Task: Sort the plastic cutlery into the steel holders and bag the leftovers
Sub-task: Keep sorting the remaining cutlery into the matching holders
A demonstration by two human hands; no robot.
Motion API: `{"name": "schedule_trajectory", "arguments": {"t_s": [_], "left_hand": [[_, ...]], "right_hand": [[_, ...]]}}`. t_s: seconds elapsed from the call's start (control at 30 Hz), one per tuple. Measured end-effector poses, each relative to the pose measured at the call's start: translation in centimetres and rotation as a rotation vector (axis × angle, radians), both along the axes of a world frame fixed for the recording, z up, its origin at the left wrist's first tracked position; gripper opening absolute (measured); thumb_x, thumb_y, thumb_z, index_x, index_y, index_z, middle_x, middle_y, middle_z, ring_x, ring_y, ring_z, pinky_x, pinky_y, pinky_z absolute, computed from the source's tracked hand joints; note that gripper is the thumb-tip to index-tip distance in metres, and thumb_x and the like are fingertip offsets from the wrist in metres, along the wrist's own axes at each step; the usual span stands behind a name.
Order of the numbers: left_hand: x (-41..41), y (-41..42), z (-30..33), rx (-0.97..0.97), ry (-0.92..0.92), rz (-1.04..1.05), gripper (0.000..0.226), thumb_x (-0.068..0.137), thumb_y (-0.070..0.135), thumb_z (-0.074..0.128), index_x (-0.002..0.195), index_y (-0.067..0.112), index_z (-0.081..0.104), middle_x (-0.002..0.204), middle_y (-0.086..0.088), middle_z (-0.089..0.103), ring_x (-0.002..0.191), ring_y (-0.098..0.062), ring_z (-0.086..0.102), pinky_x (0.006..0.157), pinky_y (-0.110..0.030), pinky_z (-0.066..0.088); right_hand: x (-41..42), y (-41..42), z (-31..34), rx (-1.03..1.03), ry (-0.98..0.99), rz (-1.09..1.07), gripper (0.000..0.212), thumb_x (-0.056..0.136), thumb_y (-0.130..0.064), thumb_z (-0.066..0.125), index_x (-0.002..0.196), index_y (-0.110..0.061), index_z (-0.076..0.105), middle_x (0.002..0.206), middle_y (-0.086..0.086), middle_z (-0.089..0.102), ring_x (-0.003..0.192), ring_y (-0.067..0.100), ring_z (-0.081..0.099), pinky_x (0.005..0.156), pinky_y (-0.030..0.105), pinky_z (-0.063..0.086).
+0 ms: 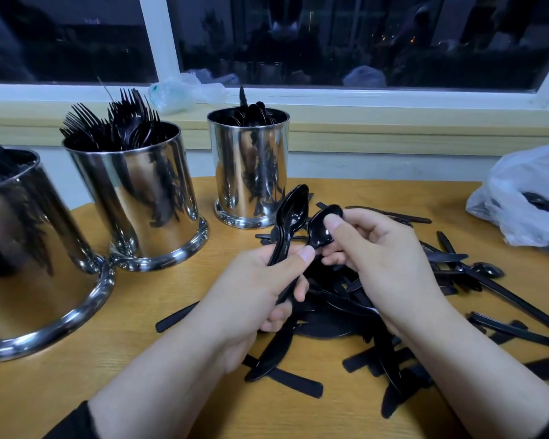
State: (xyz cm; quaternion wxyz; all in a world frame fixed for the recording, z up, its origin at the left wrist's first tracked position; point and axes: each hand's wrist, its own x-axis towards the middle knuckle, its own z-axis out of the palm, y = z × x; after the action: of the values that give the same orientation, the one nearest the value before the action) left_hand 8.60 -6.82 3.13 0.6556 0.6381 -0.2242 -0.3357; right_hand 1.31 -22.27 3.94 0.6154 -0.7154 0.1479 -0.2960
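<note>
Three steel holders stand along the far left of the wooden bench (114,359): the nearest holder (29,255) at the left edge, the middle holder (133,198) packed with forks (114,125) tines up, and the far holder (249,166) filled with spoons (254,114) bowls up. The left hand (260,293) has its grip curled round a small bundle of black spoons (290,213), long axis running near to far, bowls pointing up and away. The right hand (381,258) pinches a single spoon (322,228) by its bowl, thumb pressed on the bowl, which points far and left, just beside the bundle. Beneath and right of the hands lies a loose pile of cutlery (346,312), handles pointing every way. A clear plastic bag (526,204) sits at the far right.
</note>
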Motion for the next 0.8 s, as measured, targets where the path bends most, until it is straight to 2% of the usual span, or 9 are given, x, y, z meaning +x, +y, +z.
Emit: {"name": "schedule_trajectory", "arguments": {"t_s": [0.07, 0.13, 0.33, 0.6, 0.7, 0.8], "left_hand": [[-0.05, 0.07, 0.13, 0.007, 0.034, -0.034, 0.027, 0.097, 0.046, 0.063, 0.109, 0.023, 0.072, 0.071, 0.000, 0.052, 0.047, -0.009, 0.029, 0.042, -0.021, 0.020], [-0.12, 0.06, 0.30, -0.004, 0.076, -0.047, 0.035, 0.097, 0.051, 0.060, 0.110, 0.019, 0.069, 0.071, 0.000, 0.051, 0.047, -0.009, 0.028, 0.040, -0.020, 0.018], [-0.14, 0.02, 0.36, -0.071, 0.234, -0.047, 0.053, 0.100, 0.062, 0.047, 0.118, 0.016, 0.067, 0.067, -0.002, 0.049, 0.043, -0.008, 0.024, 0.036, -0.017, 0.016], [-0.25, 0.16, 0.07, -0.027, 0.108, -0.113, 0.043, 0.102, 0.058, 0.047, 0.108, 0.028, 0.077, 0.068, -0.001, 0.047, 0.044, -0.009, 0.026, 0.037, -0.020, 0.021], [-0.14, 0.04, 0.03, -0.025, 0.095, -0.105, 0.041, 0.101, 0.057, 0.049, 0.107, 0.029, 0.078, 0.068, -0.001, 0.050, 0.044, -0.009, 0.028, 0.037, -0.021, 0.022], [-0.10, 0.05, 0.10, 0.018, 0.034, -0.100, 0.044, 0.102, 0.057, 0.047, 0.115, 0.024, 0.074, 0.068, -0.002, 0.050, 0.045, -0.011, 0.028, 0.040, -0.022, 0.022]], "right_hand": [[0.07, 0.01, -0.09, -0.045, 0.034, 0.012, 0.018, 0.098, -0.019, 0.065, 0.082, -0.013, 0.074, 0.066, 0.001, 0.069, 0.065, 0.013, 0.066, 0.069, 0.027, 0.056], [0.05, 0.03, -0.07, -0.034, 0.028, 0.018, 0.022, 0.099, -0.015, 0.064, 0.079, -0.013, 0.072, 0.063, -0.004, 0.066, 0.063, 0.011, 0.063, 0.066, 0.023, 0.054], [-0.21, 0.48, 0.56, -0.044, -0.055, 0.028, 0.016, 0.098, -0.010, 0.063, 0.088, -0.013, 0.076, 0.065, -0.006, 0.068, 0.062, 0.003, 0.063, 0.065, 0.019, 0.053], [-0.15, 0.24, 0.17, -0.131, -0.019, 0.037, 0.026, 0.097, -0.019, 0.065, 0.073, -0.023, 0.074, 0.063, -0.003, 0.060, 0.063, 0.007, 0.056, 0.063, 0.016, 0.048], [-0.06, 0.14, 0.03, -0.120, -0.002, 0.055, 0.025, 0.098, -0.021, 0.064, 0.074, -0.019, 0.072, 0.065, -0.001, 0.061, 0.065, 0.015, 0.060, 0.066, 0.023, 0.050], [-0.06, 0.17, -0.15, -0.026, -0.005, 0.108, 0.019, 0.099, -0.020, 0.064, 0.084, -0.025, 0.074, 0.074, -0.002, 0.068, 0.070, 0.017, 0.065, 0.078, 0.039, 0.056]]}}
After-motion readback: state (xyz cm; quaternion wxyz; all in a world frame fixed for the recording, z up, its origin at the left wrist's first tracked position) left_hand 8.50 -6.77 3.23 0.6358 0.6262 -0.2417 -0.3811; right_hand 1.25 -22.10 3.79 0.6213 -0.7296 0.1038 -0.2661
